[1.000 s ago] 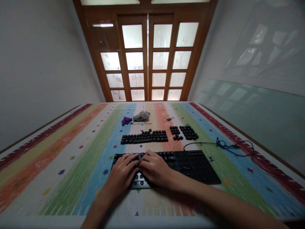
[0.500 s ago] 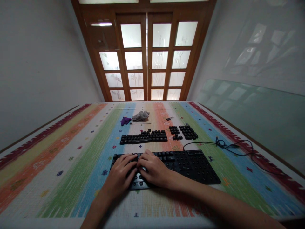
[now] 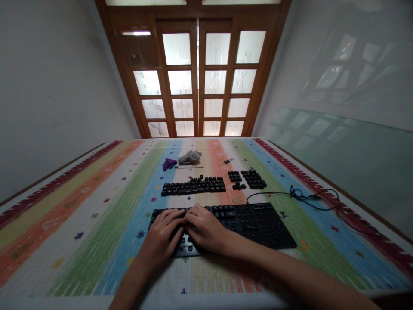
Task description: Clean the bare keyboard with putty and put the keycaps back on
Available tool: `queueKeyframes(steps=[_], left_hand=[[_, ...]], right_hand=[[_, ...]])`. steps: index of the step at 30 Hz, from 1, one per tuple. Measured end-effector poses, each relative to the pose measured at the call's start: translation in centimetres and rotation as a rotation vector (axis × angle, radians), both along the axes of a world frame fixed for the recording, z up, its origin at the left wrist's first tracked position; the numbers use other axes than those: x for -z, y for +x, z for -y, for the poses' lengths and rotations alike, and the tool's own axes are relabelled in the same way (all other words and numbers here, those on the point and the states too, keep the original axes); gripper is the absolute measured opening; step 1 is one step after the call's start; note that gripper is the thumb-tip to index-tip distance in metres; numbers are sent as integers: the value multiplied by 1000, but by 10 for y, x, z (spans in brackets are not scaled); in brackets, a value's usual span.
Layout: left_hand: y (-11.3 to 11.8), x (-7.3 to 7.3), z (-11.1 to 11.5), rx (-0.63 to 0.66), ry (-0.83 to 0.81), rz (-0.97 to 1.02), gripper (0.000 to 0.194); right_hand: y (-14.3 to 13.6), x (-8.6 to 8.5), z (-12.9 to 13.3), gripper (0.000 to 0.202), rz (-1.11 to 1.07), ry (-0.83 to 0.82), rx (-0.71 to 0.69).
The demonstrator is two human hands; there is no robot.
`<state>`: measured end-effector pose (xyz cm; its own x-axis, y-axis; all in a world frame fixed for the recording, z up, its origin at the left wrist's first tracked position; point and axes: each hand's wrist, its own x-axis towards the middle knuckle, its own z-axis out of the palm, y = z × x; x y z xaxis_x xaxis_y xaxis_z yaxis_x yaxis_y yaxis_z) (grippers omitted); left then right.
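A black keyboard lies in front of me, with many keycaps off its right side and keys still seated along its top row. Over its left part rests my left hand, fingers stretched across the top and slightly apart, thumb toward the middle. Against it, my right hand has its fingers bent and drawn together, the tips meeting the left hand's at the top row. Whatever lies between the right fingertips is hidden. Just beyond the keyboard sit a block of loose keycaps in rows and a smaller keycap group.
Farther back lie a purple cloth, a grey cloth, a thin stick and a small dark-ended tool. The keyboard's cable loops to the right across the striped tablecloth. Wooden glazed doors stand behind.
The view has shifted very slightly. My right hand has edged a little left and closer to my left hand; the keyboard and loose keycaps stay in place.
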<state>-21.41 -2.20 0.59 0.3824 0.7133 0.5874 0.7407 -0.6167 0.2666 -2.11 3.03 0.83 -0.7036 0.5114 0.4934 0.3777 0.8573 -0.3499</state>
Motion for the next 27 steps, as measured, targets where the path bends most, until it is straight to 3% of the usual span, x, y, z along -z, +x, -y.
queueKeyframes(steps=[18,27], left_hand=[[1,1,1,-39,-4,36,19],[1,2,1,-28,22,50,18]], right_hand=[[-1,2,0,9,28,21,-1],[-1,-7,-2,7,80,-10,-3]])
